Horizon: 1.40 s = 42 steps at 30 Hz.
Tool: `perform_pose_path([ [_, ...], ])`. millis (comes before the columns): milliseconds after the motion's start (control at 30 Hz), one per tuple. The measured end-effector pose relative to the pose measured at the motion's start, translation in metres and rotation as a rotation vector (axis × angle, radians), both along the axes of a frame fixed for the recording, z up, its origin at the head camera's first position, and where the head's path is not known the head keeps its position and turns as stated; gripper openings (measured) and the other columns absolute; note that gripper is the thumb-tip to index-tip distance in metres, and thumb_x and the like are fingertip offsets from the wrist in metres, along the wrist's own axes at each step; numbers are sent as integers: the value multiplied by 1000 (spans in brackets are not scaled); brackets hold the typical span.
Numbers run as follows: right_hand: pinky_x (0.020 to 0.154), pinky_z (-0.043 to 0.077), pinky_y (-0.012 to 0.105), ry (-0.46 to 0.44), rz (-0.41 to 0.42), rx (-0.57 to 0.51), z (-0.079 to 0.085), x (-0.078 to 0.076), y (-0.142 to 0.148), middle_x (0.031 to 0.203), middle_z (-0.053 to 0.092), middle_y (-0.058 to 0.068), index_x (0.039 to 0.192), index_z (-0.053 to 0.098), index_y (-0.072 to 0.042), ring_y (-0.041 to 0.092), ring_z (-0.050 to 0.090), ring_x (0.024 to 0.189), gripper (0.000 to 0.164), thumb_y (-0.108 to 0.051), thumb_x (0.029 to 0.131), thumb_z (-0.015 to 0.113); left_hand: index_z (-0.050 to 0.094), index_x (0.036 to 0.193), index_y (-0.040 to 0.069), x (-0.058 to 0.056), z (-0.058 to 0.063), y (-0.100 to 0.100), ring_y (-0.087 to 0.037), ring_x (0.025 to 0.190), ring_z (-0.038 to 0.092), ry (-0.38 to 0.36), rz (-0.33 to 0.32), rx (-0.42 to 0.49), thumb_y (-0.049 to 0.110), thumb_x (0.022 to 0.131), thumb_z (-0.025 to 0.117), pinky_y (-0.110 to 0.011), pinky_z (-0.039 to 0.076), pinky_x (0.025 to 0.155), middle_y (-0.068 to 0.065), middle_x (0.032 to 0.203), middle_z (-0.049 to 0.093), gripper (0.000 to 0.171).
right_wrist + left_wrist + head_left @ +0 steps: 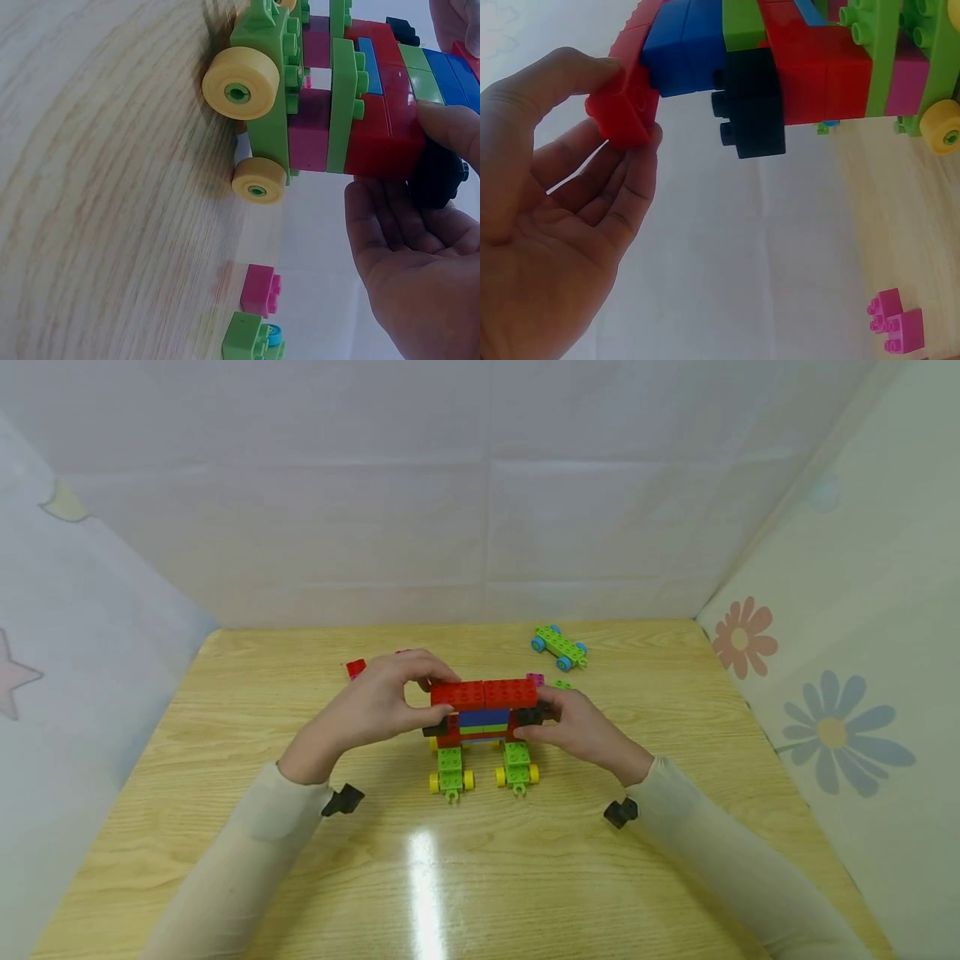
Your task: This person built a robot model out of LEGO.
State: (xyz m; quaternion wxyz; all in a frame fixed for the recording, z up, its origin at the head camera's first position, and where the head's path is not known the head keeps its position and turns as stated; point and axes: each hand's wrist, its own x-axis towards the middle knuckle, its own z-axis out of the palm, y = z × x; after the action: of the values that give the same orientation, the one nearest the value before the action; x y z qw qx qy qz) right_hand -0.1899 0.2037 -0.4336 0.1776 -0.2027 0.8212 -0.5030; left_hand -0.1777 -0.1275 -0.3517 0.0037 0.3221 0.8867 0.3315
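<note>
A toy brick build stands at mid-table on two green wheeled bases [450,762] with yellow wheels. Red bricks [483,695] form its top row, above blue bricks [684,46], a green layer and lower red bricks [382,146]. My left hand [378,697] pinches the left end of the red top row between thumb and fingers. On the opposite side, my right hand [588,727] grips the build around the right black brick [436,176], thumb on the near face and fingers behind. Another black brick [754,105] juts out at the left.
Behind the build lies a green wheeled base with blue wheels [560,647]. A red brick [356,668] is at the back left, by pink bricks [900,322]. To the back right are a pink brick [260,289] and a green brick [244,336]. Cloth walls surround the wooden table [600,893].
</note>
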Motion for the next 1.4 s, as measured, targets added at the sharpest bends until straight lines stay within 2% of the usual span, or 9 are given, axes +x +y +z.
perform_pose_path([
  [200, 112, 59, 52, -2, 2, 1, -1, 0, 0, 142, 76, 6, 150, 69, -18, 24, 75, 124, 51, -25, 102, 86, 81, 127, 16, -1, 7, 2, -19, 110, 71, 12, -28, -77, 20, 97, 89, -44, 60, 97, 2, 128, 79, 32],
  [400, 108, 61, 48, -8, 5, 3, -1, 0, 0, 141, 76, 6, 150, 68, -18, 23, 75, 120, 52, -25, 102, 86, 81, 128, 16, -2, 18, 4, -18, 105, 71, 19, -67, -157, 22, 98, 88, -43, 61, 95, 2, 125, 78, 31],
  [633, 107, 61, 48, -2, 2, 15, -2, 0, 0, 140, 77, 6, 149, 69, -17, 23, 76, 119, 51, -25, 102, 85, 81, 129, 15, -2, 21, 5, -22, 106, 73, 6, -66, -177, 22, 98, 88, -45, 61, 97, 1, 125, 78, 32],
  [900, 105, 61, 46, 2, 10, 19, -1, -1, -2, 137, 78, 5, 146, 70, -17, 23, 75, 117, 48, -27, 102, 85, 80, 129, 15, 3, 6, -1, -18, 109, 73, -11, 4, -41, 17, 96, 91, -44, 61, 101, 2, 123, 78, 36],
  [1033, 97, 59, 41, 8, 9, 27, -1, -1, -4, 125, 78, 3, 135, 73, -15, 22, 72, 107, 37, -27, 102, 85, 79, 129, 15, 6, -4, -7, -18, 108, 73, -8, 31, 14, 17, 95, 91, -45, 61, 102, 2, 122, 78, 35],
  [1133, 90, 55, 38, 12, 5, 37, -1, -1, -6, 115, 75, 5, 125, 72, -13, 22, 67, 100, 30, -29, 102, 85, 79, 129, 16, 8, -11, -13, -18, 108, 73, -33, 66, 36, 18, 96, 91, -47, 61, 102, 3, 121, 78, 36],
  [1267, 97, 59, 40, 8, 11, 25, -2, -2, -9, 125, 77, 5, 136, 72, -15, 21, 71, 106, 39, -27, 102, 85, 78, 132, 19, 12, -17, -20, -19, 110, 72, -65, 115, 51, 22, 97, 90, -48, 60, 103, 3, 123, 78, 37],
  [1333, 104, 61, 44, 2, 17, 11, -3, -2, -11, 136, 78, 4, 146, 70, -17, 22, 75, 115, 47, -26, 102, 85, 78, 133, 19, 14, -19, -23, -19, 110, 72, -67, 128, 58, 23, 97, 89, -49, 60, 103, 2, 124, 78, 37],
  [1400, 108, 61, 48, 2, 22, 4, -5, -2, -13, 140, 77, 5, 150, 69, -17, 23, 75, 118, 51, -25, 102, 85, 78, 133, 19, 15, -21, -26, -20, 110, 72, -60, 136, 65, 23, 98, 89, -49, 60, 102, 2, 124, 78, 37],
])
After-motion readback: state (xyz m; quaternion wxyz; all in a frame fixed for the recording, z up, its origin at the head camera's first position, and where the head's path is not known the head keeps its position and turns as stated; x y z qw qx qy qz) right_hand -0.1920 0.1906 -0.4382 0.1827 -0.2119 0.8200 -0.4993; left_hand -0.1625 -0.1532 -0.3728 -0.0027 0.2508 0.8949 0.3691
